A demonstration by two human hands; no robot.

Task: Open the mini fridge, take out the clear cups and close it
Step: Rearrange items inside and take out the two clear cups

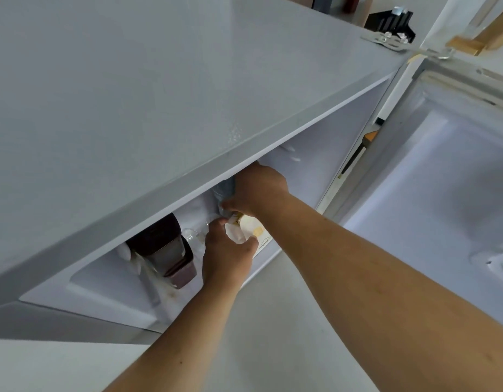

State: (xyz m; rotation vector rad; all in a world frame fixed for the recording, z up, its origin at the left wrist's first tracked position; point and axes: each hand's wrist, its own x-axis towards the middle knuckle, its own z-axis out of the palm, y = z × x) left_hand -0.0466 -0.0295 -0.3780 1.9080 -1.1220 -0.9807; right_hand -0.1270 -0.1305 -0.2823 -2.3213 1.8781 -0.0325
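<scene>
The grey mini fridge [160,108] stands open, and its door [442,179] is swung out to the right. Both my hands reach into the compartment under the top edge. My right hand [258,190] is closed around a bluish see-through cup [225,190] that is partly hidden by the fridge's top. Just below it, my left hand [227,250] curls around a white packet with a yellow label [246,230]. More clear cups [192,234] glint on the shelf left of my left hand; their outlines are hard to make out.
Stacked dark brown containers [168,250] sit in the fridge to the left of my hands. A metal hinge [386,41] and a black object [391,19] lie at the fridge's back right corner. Pale floor [273,321] lies below.
</scene>
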